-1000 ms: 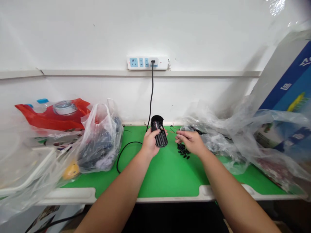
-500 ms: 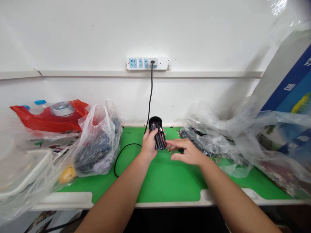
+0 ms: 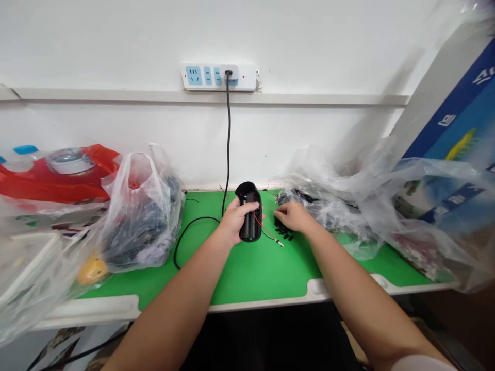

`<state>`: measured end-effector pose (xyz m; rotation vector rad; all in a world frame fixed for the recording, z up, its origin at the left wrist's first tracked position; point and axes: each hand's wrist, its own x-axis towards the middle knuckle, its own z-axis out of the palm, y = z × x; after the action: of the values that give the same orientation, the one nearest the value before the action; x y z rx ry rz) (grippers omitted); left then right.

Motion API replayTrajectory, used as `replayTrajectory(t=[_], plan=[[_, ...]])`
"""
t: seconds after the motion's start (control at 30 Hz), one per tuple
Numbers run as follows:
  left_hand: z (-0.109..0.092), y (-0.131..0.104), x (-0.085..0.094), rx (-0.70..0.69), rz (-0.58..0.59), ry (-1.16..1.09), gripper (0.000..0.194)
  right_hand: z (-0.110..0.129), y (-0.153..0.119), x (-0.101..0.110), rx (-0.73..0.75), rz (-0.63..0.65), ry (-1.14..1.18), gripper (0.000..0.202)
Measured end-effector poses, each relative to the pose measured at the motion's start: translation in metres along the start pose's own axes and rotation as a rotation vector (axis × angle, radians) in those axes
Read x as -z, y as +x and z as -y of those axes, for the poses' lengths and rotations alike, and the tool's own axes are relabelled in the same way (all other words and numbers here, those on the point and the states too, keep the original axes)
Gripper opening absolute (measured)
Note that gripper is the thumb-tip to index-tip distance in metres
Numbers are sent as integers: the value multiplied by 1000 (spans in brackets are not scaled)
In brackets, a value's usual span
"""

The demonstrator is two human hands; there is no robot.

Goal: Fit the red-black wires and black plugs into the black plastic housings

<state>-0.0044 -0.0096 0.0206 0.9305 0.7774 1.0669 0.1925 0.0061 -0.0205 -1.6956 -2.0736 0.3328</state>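
Note:
My left hand (image 3: 234,219) is wrapped round a black oval plastic housing (image 3: 247,226), its thumb laid across the hollow open side. From that housing a thin red wire (image 3: 266,230) with a small white-tipped connector (image 3: 280,243) trails down to the right, beside a black wire. To its right, my right hand (image 3: 293,215) reaches into a small pile of black plastic pieces (image 3: 285,233) on the green mat. Thumb and forefinger are pinched together at the pile's upper edge; whatever lies between them is too small to make out.
Clear plastic bags with black parts (image 3: 309,198) lie right of the pile. A filled plastic bag (image 3: 139,221) and a red bag (image 3: 50,175) stand at the left. A black cable (image 3: 229,139) runs from the power strip (image 3: 220,77) down to the green mat (image 3: 255,278).
My right hand has left the housing and moved right to the black pieces, its fingers closing. The housing has been turned in my left hand, and its wire now hangs out. The view has shifted.

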Motion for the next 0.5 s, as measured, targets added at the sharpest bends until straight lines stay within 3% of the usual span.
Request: replayTrajectory(t=[0.5], plan=[[13,4,-2,-82,-36,160,41,22,-2,-9,-146,109,-285,21]])
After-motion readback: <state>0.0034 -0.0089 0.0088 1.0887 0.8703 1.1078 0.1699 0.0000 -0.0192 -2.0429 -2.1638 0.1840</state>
